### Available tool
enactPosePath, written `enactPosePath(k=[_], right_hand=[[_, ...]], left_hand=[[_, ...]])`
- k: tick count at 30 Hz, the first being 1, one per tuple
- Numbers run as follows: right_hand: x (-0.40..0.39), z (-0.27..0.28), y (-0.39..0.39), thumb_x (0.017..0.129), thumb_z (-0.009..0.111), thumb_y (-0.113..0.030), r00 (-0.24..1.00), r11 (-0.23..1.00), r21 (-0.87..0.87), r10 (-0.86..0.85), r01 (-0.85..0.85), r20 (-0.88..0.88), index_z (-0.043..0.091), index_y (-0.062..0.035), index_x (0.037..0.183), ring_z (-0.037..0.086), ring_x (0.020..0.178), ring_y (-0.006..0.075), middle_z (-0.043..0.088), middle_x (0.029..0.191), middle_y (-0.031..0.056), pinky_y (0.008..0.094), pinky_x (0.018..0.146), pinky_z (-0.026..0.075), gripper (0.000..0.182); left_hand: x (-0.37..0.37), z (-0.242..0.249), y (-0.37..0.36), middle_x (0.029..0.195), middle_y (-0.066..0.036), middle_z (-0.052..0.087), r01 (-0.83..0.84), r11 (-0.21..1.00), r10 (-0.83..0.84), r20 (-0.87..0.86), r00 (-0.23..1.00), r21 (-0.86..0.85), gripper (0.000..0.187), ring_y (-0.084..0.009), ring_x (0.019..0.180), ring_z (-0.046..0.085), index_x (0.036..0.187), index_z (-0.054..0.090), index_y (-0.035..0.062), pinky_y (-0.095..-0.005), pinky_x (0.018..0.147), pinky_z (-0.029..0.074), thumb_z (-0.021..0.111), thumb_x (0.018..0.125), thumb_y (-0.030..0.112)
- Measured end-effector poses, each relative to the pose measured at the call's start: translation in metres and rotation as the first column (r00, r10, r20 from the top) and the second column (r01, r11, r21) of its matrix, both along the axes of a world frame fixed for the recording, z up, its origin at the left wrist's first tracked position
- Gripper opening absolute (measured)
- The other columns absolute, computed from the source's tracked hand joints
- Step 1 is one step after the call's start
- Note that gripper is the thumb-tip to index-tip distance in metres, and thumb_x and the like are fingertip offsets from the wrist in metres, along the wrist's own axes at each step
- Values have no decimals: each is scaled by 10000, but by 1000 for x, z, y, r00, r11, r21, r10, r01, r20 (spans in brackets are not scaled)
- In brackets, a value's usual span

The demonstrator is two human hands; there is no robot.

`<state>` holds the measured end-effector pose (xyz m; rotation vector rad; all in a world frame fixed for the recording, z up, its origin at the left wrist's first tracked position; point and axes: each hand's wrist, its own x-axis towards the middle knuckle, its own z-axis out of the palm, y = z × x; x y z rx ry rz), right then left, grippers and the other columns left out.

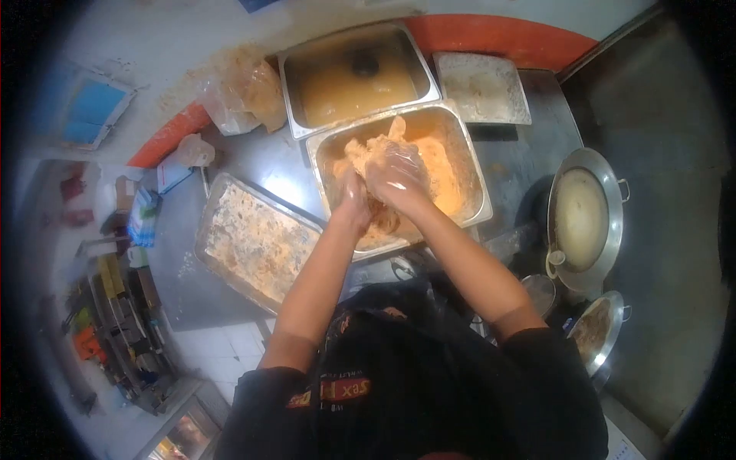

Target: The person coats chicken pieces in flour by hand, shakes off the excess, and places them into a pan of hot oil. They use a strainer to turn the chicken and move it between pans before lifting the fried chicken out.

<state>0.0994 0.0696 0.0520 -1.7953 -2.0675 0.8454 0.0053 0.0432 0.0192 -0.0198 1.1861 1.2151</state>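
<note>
- Grey metal table [540, 115] spreads before you, backed by a pale wall with a red band [498, 34] along its foot.
- Your coated clump [376, 147] sits over the near-centre of the powder pan [477, 178], inside its rim, above orange-tinted powder [452, 184].
- That clump lies just ahead of both your hands and touches them; it spreads mostly side to side, with one piece jutting away from you.
- Your right hand [400, 176], apparently in clear plastic, covers more of it, from the right.
- Your left hand [353, 195] stands edge-on at its near left.
- Both hands are cupped inward, holding the clump between them; your fingertips are hidden, so you cannot tell how tightly they press.
- Directly beyond the powder pan is the liquid pan [290, 107], its murky yellowish contents out of your hands' contact.
- To your left, a flour-crusted tray [270, 202] lies slantwise, nearer your left arm.
</note>
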Motion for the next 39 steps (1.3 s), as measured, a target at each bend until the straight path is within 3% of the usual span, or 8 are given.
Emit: enactPosePath(k=[2, 7, 9, 19, 30, 31, 35, 39], right_hand=[[15, 20, 1, 840, 429, -417, 959, 959, 5, 283, -283, 8, 545, 22, 1098, 456, 1121, 341, 540, 1144, 213, 401, 989, 325, 523], [85, -46, 22, 892, 412, -401, 993, 997, 55, 40, -46, 108, 601, -34, 997, 509, 1054, 311, 573, 1082, 185, 397, 915, 379, 426], [102, -73, 52, 885, 395, -337, 978, 931, -303, 210, -204, -16, 550, 3, 1110, 519, 1061, 326, 565, 1137, 195, 382, 953, 362, 436], [31, -79, 36, 882, 403, -274, 795, 865, -450, -109, -220, -597, 572, 9, 928, 558, 789, 221, 612, 896, 141, 354, 715, 434, 332], [76, -46, 39, 889, 471, -347, 817, 959, -279, -204, 55, -539, 573, 47, 1085, 535, 1018, 283, 589, 1091, 160, 341, 906, 394, 452], [73, -35, 54, 896, 467, -317, 973, 948, -302, -156, 98, -173, 592, 18, 1056, 542, 998, 268, 590, 1064, 160, 341, 882, 406, 392], [50, -164, 89, 889, 462, -289, 887, 940, -309, -260, 144, -380, 605, -10, 993, 546, 976, 263, 597, 1020, 149, 360, 843, 423, 330], [27, -175, 100, 828, 457, -231, 998, 980, 199, -9, -4, 64, 635, -27, 901, 577, 923, 321, 617, 956, 195, 374, 805, 448, 280]], left_hand=[[-5, 12, 2, 1225, -146, 497, 95, 994, -99, -74, 992, -56, 432, -272, 1099, 513, 1206, 453, 46, -444, 903, 438, 295, 913, 322], [-14, -29, -28, 1181, -137, 498, 78, 997, -77, -192, 978, -1, 370, -235, 1114, 481, 1144, 460, 29, -416, 919, 414, 331, 907, 281], [-6, -52, -34, 1211, -127, 484, 103, 994, -105, -316, 943, -24, 372, -223, 1125, 474, 1150, 458, 46, -426, 934, 397, 342, 917, 312], [7, -53, -11, 1020, -123, 516, 16, 1000, -17, -118, 993, -17, 305, -229, 904, 494, 1060, 483, 24, -356, 850, 403, 455, 835, 228], [-7, -22, -24, 786, -72, 501, 226, 954, -299, -566, 768, -198, 181, -159, 762, 450, 844, 522, 7, -320, 651, 373, 429, 798, 156], [-5, -53, -30, 760, -67, 488, 145, 986, -166, -607, 777, -85, 182, -154, 733, 443, 829, 518, 2, -314, 623, 371, 429, 806, 159], [4, -47, -9, 718, -45, 455, 119, 989, -22, -713, 700, 86, 186, -149, 667, 420, 787, 511, 12, -300, 566, 368, 427, 826, 173], [-8, -80, 29, 771, -63, 509, -36, 997, -11, -614, 789, -64, 217, -169, 747, 492, 831, 534, 8, -308, 628, 408, 411, 845, 186]])
